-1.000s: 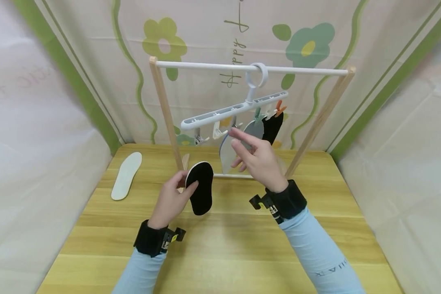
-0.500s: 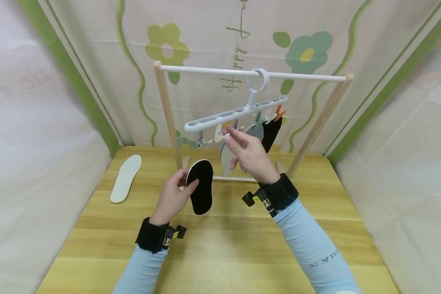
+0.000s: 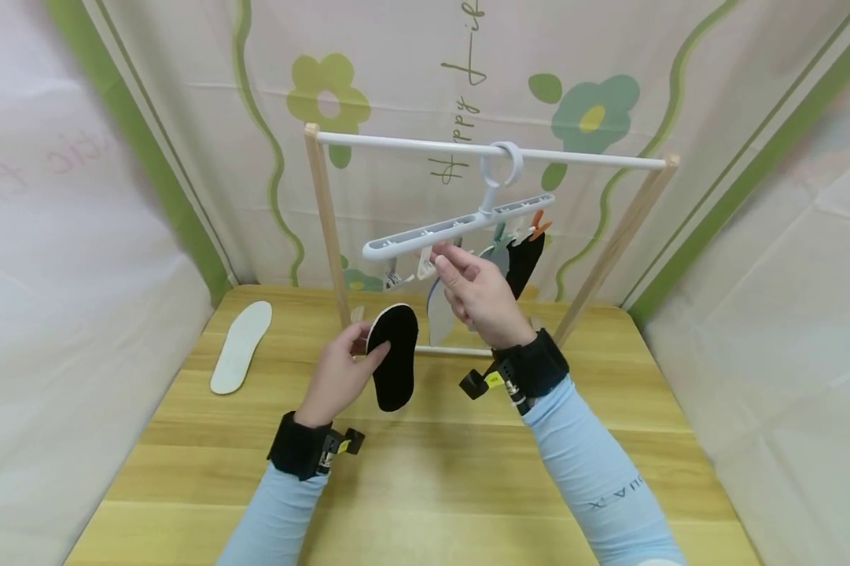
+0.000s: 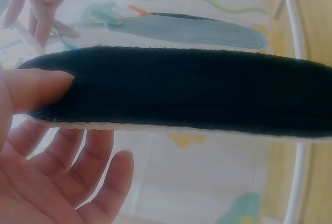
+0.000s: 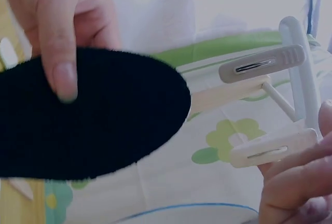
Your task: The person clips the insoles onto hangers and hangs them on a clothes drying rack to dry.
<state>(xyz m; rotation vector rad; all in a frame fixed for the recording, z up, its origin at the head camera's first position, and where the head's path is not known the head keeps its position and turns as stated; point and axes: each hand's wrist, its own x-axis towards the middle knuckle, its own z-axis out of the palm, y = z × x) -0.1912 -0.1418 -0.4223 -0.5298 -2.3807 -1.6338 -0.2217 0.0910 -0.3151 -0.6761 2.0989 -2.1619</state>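
Observation:
My left hand (image 3: 336,377) pinches a black insole (image 3: 394,358) with a white edge, thumb on the black face and fingers behind. The insole stands upright, toe end up, below the left part of a pale grey clip hanger (image 3: 410,244). My right hand (image 3: 488,303) is at the hanger, thumb and fingers pinching the handle end of a white clip (image 5: 259,151). A grey clip (image 5: 249,68) hangs to its left. Further right, a grey insole with a blue edge (image 3: 440,314) and a black insole (image 3: 526,263) hang, partly hidden by my right hand.
The hanger hooks over the white bar (image 3: 410,145) of a wooden-sided rack (image 3: 325,220). A white insole (image 3: 242,346) lies at the left on the wooden table (image 3: 425,487). Green and orange clips (image 3: 540,226) hold the hung insoles. Printed cloth walls surround the table.
My right hand has moved left to the white clip, and its thumb and fingers have closed on it. My left hand and the black insole have shifted slightly right.

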